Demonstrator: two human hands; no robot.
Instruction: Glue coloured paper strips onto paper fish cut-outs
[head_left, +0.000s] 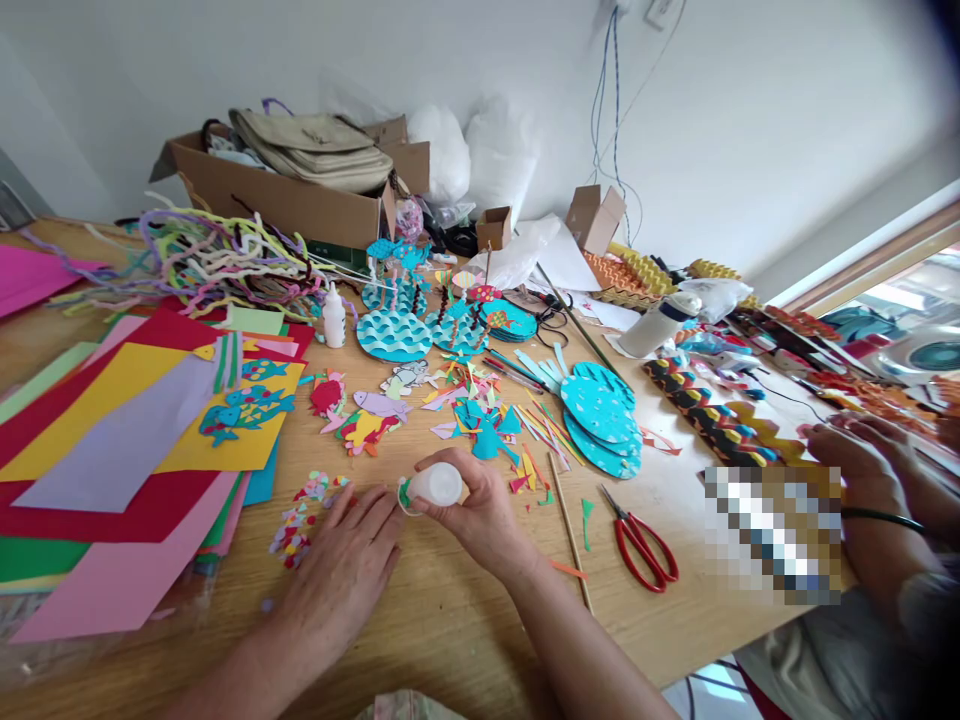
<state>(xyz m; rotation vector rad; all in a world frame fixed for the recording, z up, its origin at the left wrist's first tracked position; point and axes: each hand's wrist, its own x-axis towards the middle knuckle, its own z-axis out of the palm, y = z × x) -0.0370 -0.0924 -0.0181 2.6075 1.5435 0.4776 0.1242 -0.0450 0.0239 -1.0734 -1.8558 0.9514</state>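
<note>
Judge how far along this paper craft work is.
Partway, it seems. Done-looking: wavy blue discs bearing raised fish. In hand: the right hand holds an upturned white bottle at a small green piece; the left hand lies flat beside it. Probably left: loose fish cutouts and stacked blue discs without raised fish.

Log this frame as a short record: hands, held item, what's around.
right hand: grips white squeeze bottle (hand at)
left hand: palm down, fingers extended, beside paper dots
near bottle tip: small green piece; contact unclear
right side: red-handled scissors, blades apart; thin wooden stick; blue discs, overlapping
left side: colored paper sheets, layered
behind: second white bottle, upright; fuzzy stems, tangled
other person: hands at far right
</note>
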